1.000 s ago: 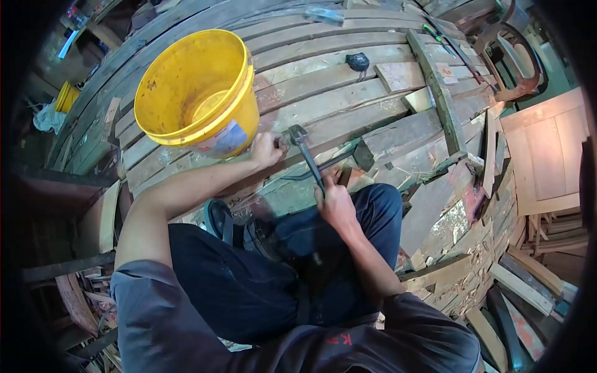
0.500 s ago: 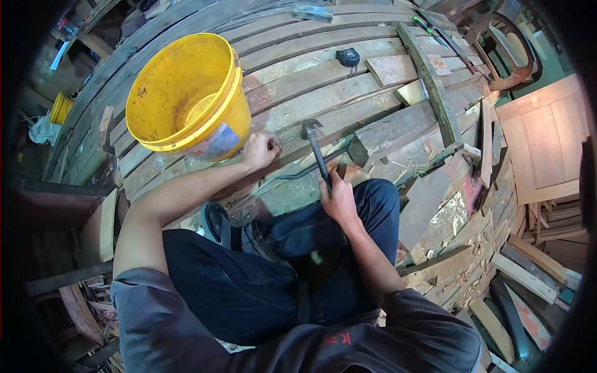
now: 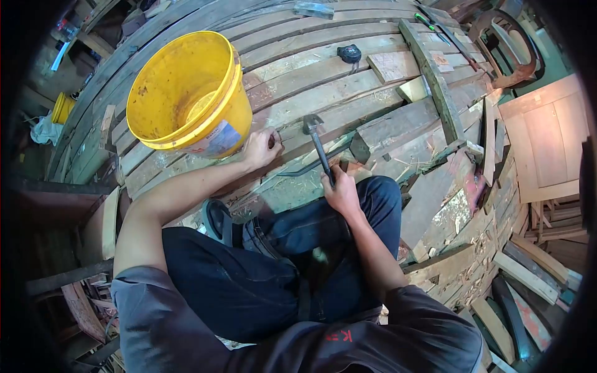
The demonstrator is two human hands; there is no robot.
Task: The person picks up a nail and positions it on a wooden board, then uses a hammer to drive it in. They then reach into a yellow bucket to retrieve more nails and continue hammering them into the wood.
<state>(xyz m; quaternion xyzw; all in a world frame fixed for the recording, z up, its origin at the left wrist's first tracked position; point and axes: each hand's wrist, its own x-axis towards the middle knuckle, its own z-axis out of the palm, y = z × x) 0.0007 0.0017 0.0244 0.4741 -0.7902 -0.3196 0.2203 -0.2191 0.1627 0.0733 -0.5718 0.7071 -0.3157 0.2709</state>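
My right hand (image 3: 341, 191) is wrapped round the lower handle of a hammer (image 3: 319, 147), whose dark metal head points up and away from me over the planks. Just right of the yellow bucket (image 3: 230, 118), my left hand (image 3: 262, 149) rests with its fingers curled; whatever it may hold is too small to make out. The bucket stands open on the slatted wood and shows a stained, bare inside. Between my hands and the wooden block (image 3: 398, 127) lies a dark bent metal bar (image 3: 317, 163).
A black round object (image 3: 349, 54) and short wood pieces (image 3: 393, 66) lie beyond the hammer. A long batten (image 3: 432, 84) crosses the planks. At the upper right are a green-handled tool (image 3: 425, 22) and a frame saw (image 3: 510, 46). Wooden panels (image 3: 547, 140) stand at the right.
The hammer head has tipped slightly, with my right hand still round its handle. My left hand has barely moved beside the bucket. The view has shifted a little.
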